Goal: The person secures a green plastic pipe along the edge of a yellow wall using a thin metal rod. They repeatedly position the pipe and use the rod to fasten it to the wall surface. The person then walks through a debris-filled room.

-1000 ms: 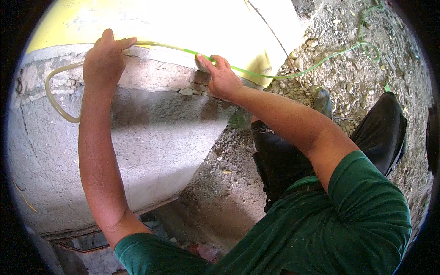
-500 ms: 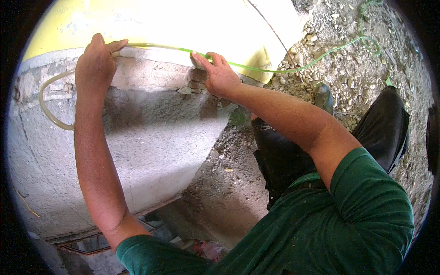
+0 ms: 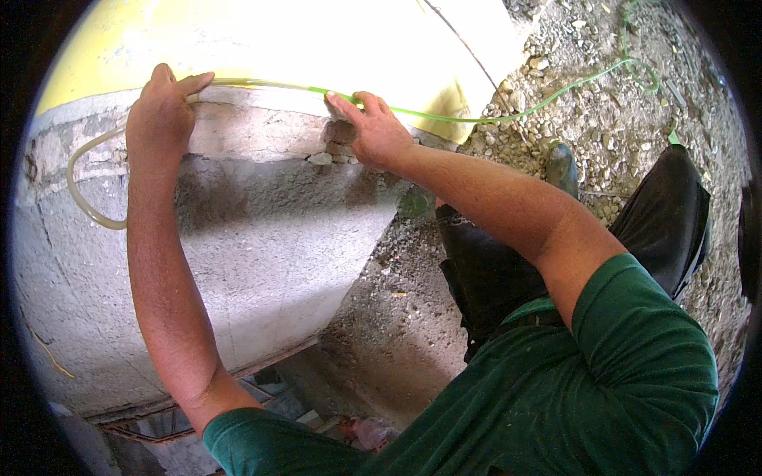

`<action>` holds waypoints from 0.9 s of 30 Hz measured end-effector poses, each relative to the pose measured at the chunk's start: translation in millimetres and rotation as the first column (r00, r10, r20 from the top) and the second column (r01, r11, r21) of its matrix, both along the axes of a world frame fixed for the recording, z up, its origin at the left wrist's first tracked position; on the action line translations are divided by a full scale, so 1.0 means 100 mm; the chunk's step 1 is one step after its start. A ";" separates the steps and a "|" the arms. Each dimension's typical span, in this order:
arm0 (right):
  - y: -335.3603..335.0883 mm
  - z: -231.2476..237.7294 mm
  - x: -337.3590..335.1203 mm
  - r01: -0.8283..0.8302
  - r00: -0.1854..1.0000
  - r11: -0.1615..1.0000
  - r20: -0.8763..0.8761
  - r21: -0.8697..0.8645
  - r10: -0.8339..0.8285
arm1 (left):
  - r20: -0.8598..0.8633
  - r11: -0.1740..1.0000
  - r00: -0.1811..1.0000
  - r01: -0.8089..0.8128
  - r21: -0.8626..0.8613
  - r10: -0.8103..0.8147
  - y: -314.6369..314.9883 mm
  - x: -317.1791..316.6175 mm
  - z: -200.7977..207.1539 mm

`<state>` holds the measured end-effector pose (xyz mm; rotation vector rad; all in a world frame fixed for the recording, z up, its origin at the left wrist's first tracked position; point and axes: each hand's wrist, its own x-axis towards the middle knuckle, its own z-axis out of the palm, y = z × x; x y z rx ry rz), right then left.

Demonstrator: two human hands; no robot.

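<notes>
Roughly crosswise, hose (image 3: 274, 83) slants slightly down rightward between left fingers (image 3: 196, 83) and right fingers (image 3: 343, 106), both pinching it.

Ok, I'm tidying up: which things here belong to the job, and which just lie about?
Apparently in use:
hose, held in left hand and right hand
yellow surface it runs along

Apparently lying about:
yellow strand, lower left
loose stones
reddish item, unclear

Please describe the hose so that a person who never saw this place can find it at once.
At the top is a big yellow surface. Along its lower edge, the hose passes the left hand and the right hand, then runs over the gravel. Unlike the thin dark line near it, it is bright green there.
</notes>
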<state>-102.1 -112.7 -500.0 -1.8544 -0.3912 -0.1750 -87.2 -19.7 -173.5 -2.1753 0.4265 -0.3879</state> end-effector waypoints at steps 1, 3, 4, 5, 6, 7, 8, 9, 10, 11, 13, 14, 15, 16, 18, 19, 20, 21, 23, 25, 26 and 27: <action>0.00 0.00 0.00 -0.004 1.000 1.000 -0.012 -0.014 0.004 | 0.005 1.000 1.000 0.017 0.017 -0.017 0.00 0.00 0.00; -0.01 0.01 0.00 -0.017 1.000 1.000 -0.021 0.004 0.017 | 0.005 1.000 1.000 0.001 0.018 -0.001 0.00 0.00 0.01; -0.02 0.01 -0.01 -0.023 0.999 1.000 -0.030 0.008 0.023 | 0.004 0.999 0.999 0.032 0.019 -0.032 -0.01 0.00 0.01; -0.02 0.01 0.00 -0.025 0.999 1.000 -0.024 0.004 0.025 | -0.002 0.999 0.999 0.042 0.010 -0.042 -0.01 0.00 0.02; -0.02 0.02 0.00 -0.027 0.999 1.000 -0.019 0.000 0.027 | -0.010 0.999 0.999 0.038 -0.008 -0.038 -0.01 0.00 0.03; -0.03 0.02 0.01 -0.027 0.999 1.000 -0.018 -0.016 0.027 | -0.003 0.999 0.999 0.051 -0.007 -0.051 -0.01 0.00 0.03; -0.03 0.03 0.01 -0.029 0.999 1.000 -0.016 -0.006 0.029 | 0.000 0.999 0.999 0.051 -0.016 -0.051 -0.01 -0.01 0.04; -0.02 0.03 0.00 -0.030 0.999 1.000 -0.019 -0.007 0.030 | 0.002 0.998 0.999 0.050 -0.024 -0.050 0.00 -0.01 0.04; -0.02 0.04 0.01 -0.036 0.999 0.999 -0.030 -0.019 0.036 | 0.006 0.998 0.998 0.055 -0.011 -0.055 0.00 0.00 0.05; -0.02 0.05 0.00 -0.031 0.999 0.999 -0.022 -0.009 0.031 | 0.008 0.998 0.998 0.058 0.002 -0.058 0.01 0.01 0.05; -0.02 0.08 -0.01 -0.031 0.999 0.999 -0.029 -0.013 0.031 | 0.015 0.997 0.997 0.078 0.009 -0.078 0.03 0.03 0.08; -0.01 0.09 0.00 -0.030 0.999 1.000 -0.029 -0.001 0.030 | 0.017 0.996 0.996 0.092 0.000 -0.092 0.05 0.04 0.10; 0.00 0.10 -0.01 -0.030 0.999 1.000 -0.035 0.008 0.030 | 0.012 0.995 0.996 0.094 -0.018 -0.094 0.06 0.06 0.11; 0.00 0.10 -0.01 -0.026 0.999 0.999 -0.029 0.020 0.026 | 0.017 0.992 0.992 0.128 0.013 -0.128 0.08 0.07 0.12; 0.01 0.11 -0.01 -0.013 1.000 1.000 -0.020 -0.007 0.013 | 0.018 0.987 0.988 0.152 0.047 -0.153 0.10 0.10 0.13; 0.01 0.11 -0.01 -0.004 1.000 1.000 -0.011 -0.019 0.004 | 0.018 0.987 0.988 0.156 0.038 -0.157 0.11 0.10 0.14; 0.01 0.12 -0.01 -0.008 1.000 1.000 -0.012 -0.014 0.008 | 0.015 0.990 0.990 0.142 0.020 -0.142 0.12 0.10 0.13; 0.01 0.12 -0.02 -0.011 1.000 1.000 -0.014 -0.009 0.011 | 0.003 0.993 0.993 0.117 -0.016 -0.117 0.13 0.10 0.13; 0.00 0.13 -0.02 -0.008 1.000 1.000 -0.008 -0.008 0.008 | -0.002 0.990 0.990 0.139 0.009 -0.139 0.13 0.11 0.14; -0.01 0.16 -0.02 -0.011 1.000 0.999 -0.022 -0.038 0.010 | 0.000 0.989 0.989 0.146 0.003 -0.146 0.11 0.12 0.16; -0.02 0.17 -0.03 -0.018 1.000 1.000 -0.003 -0.017 0.018 | 0.006 0.989 0.989 0.150 -0.007 -0.150 0.10 0.13 0.18; -0.04 0.18 -0.03 -0.038 0.999 0.999 -0.011 -0.018 0.037 | 0.012 0.988 0.988 0.153 -0.017 -0.153 0.09 0.13 0.19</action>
